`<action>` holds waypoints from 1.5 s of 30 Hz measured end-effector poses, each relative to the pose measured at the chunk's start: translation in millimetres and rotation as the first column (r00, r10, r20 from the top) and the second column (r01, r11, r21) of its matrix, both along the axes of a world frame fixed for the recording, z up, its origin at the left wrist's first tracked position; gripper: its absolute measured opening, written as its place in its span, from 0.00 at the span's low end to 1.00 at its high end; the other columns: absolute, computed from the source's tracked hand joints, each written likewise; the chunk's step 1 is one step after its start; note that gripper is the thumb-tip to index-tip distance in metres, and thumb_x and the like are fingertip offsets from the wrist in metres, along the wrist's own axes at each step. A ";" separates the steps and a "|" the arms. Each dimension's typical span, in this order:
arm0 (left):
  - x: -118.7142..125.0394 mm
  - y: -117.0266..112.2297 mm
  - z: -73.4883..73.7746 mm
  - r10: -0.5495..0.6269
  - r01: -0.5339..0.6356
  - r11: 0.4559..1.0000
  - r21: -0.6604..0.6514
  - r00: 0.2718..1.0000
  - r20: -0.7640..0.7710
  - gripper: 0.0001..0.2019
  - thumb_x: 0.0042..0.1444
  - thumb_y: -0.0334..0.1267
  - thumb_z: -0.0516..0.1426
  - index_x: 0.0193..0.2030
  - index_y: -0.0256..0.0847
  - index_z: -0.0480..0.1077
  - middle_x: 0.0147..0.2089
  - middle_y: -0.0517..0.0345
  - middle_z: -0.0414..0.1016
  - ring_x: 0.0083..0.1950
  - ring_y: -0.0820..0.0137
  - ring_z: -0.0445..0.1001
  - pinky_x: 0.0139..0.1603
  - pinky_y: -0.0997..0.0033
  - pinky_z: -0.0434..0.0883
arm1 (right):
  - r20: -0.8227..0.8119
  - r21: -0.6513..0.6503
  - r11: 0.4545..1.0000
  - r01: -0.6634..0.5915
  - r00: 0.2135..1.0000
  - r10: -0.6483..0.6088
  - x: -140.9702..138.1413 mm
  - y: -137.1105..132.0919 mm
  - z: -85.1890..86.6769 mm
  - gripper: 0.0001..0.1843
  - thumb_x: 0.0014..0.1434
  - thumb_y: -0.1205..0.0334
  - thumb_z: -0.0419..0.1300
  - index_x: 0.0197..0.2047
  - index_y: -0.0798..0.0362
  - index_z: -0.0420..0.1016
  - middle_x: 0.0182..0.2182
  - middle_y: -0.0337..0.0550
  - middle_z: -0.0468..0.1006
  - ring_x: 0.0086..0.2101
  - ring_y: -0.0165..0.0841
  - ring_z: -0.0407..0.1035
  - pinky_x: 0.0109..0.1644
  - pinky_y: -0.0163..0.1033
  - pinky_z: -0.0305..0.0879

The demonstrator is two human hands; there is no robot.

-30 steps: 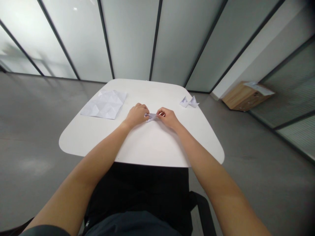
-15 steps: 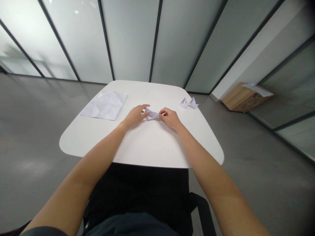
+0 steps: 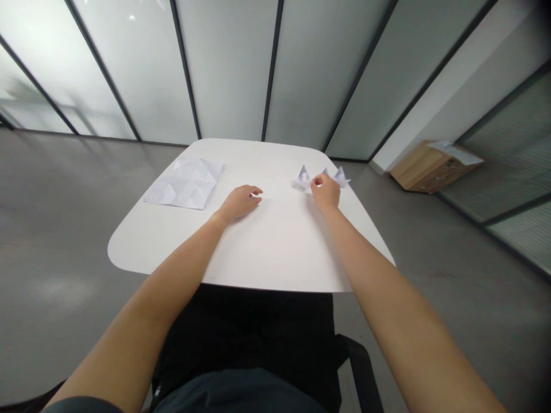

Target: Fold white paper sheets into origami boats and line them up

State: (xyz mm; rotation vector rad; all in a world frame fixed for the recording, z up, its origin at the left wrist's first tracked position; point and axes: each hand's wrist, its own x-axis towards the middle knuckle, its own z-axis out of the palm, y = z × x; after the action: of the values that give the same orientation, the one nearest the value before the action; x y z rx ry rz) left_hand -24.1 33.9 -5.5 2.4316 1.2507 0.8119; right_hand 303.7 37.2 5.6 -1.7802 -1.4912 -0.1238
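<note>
Pinched in my right hand [image 3: 326, 192] is a folded white paper boat [image 3: 303, 178], its pointed middle standing up, over the right part of the table. Just behind my fingers and to the right sits another folded paper boat [image 3: 341, 176], partly covered by that hand. My left hand [image 3: 241, 202] rests over the middle of the table, thumb and fingers apart with nothing between them. To its left lie creased white paper sheets [image 3: 185, 183], flat on the tabletop.
The white table [image 3: 275, 258] has rounded corners and stands near a frosted glass partition [image 3: 228, 69]. A black chair armrest [image 3: 364, 367] is at my lower right. On the floor at the right stands a wooden cabinet [image 3: 430, 167] with papers on top.
My right hand has carried the paper boat from the table's middle to the right, beside the other one. My left hand has let go of it and stayed in about the same place.
</note>
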 end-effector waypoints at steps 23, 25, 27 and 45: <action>-10.5 2.7 2.0 -0.049 0.058 0.996 0.072 0.991 -0.126 0.18 0.68 0.41 0.59 0.62 0.44 0.79 0.57 0.53 0.85 0.59 0.59 0.80 0.68 0.58 0.71 | 0.194 -0.021 1.000 0.014 0.981 -0.010 -18.4 22.5 14.2 0.24 0.68 0.62 0.57 0.65 0.54 0.73 0.44 0.53 0.86 0.46 0.49 0.78 0.55 0.50 0.71; -15.7 4.9 2.4 -0.007 0.019 0.997 0.081 0.989 -0.148 0.18 0.69 0.42 0.58 0.63 0.45 0.79 0.59 0.53 0.84 0.62 0.58 0.79 0.69 0.58 0.71 | 0.217 -0.062 0.995 -0.075 0.972 0.087 -27.9 17.4 14.6 0.20 0.69 0.62 0.54 0.60 0.54 0.78 0.44 0.53 0.87 0.47 0.47 0.79 0.56 0.50 0.72; -21.5 7.0 3.8 0.019 -0.006 0.997 0.073 0.985 -0.174 0.18 0.70 0.42 0.58 0.63 0.44 0.79 0.61 0.53 0.83 0.63 0.58 0.79 0.69 0.60 0.71 | 0.240 -0.184 0.969 -0.167 0.948 0.209 -35.4 11.2 10.2 0.17 0.69 0.62 0.55 0.55 0.53 0.82 0.46 0.52 0.87 0.48 0.47 0.79 0.58 0.50 0.72; -69.7 3.3 25.1 0.618 -0.615 0.782 0.099 0.747 -0.244 0.27 0.61 0.36 0.57 0.67 0.50 0.74 0.68 0.45 0.74 0.69 0.45 0.67 0.69 0.42 0.63 | 0.290 -0.347 0.876 -0.335 0.850 0.440 -44.1 -18.3 -27.9 0.23 0.74 0.55 0.56 0.65 0.54 0.78 0.66 0.55 0.76 0.68 0.45 0.67 0.75 0.49 0.58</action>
State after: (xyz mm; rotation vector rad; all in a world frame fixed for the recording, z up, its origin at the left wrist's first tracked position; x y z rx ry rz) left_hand -93.8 37.3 19.6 2.1765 2.2324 0.6415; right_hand 259.6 18.9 -22.3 -1.6866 -2.2124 -0.0278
